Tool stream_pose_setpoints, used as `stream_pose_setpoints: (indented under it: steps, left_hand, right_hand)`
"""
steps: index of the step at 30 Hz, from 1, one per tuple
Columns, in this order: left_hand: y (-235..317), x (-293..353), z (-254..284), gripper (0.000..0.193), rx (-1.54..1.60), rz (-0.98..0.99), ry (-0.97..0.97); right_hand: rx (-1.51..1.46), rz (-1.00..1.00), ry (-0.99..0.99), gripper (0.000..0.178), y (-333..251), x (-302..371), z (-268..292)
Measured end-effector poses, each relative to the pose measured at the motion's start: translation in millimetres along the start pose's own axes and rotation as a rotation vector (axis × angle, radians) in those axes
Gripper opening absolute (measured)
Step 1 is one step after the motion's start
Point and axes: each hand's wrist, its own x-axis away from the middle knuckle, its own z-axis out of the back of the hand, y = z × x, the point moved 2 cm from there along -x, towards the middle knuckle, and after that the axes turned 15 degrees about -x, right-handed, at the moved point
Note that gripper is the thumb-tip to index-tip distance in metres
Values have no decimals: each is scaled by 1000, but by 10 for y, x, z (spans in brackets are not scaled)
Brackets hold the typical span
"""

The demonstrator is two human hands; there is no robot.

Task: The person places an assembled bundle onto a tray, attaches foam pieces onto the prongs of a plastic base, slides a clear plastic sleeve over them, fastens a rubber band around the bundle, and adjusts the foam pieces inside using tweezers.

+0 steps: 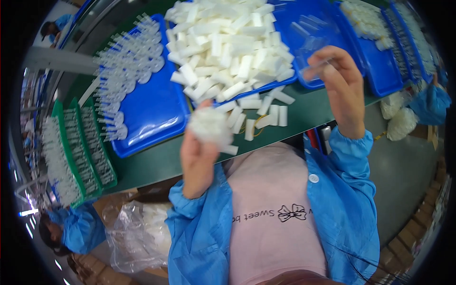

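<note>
Hands first, in the head view: we are holding our left hand (199, 156) closed around a blurred white bundle (209, 126) just above the near edge of the green counter (156, 161). We are raising our right hand (339, 90) over the blue tray (327, 33) on the right, and its grip is pinching a thin clear tube (319, 66) between thumb and fingertips.

We are judging the work as partway along. A big heap of white pieces (228, 42) is still sitting in the middle tray, and a few loose white pieces (268, 111) are lying on the counter just beside it, so plenty is waiting. On the left, rows of clear finished-looking parts (126, 66) are covering part of another blue tray (152, 114), with bare blue showing near us, and green racks (83, 147) further left are standing filled. We cannot tell how many are handled already.
</note>
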Motion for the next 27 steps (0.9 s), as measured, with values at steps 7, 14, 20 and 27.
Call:
stream_pose_setpoints:
  steps: [7, 14, 20, 27]
  left_hand:
    - [-97, -29, -166, 55, -49, -73, -212]
    - [-123, -21, -152, 51, -222, -151, -180]
    - [-94, -23, -134, 49, -548, -261, 0]
    - [-83, 20, -175, 51, -576, -264, 43]
  right_hand:
    - [52, 152, -240, 38, 7, 200, -543]
    - [26, 75, -285, 36, 146, 179, -608]
    - [37, 129, -194, 35, 182, 165, -566]
    - [153, 207, -268, 35, 164, 156, -603]
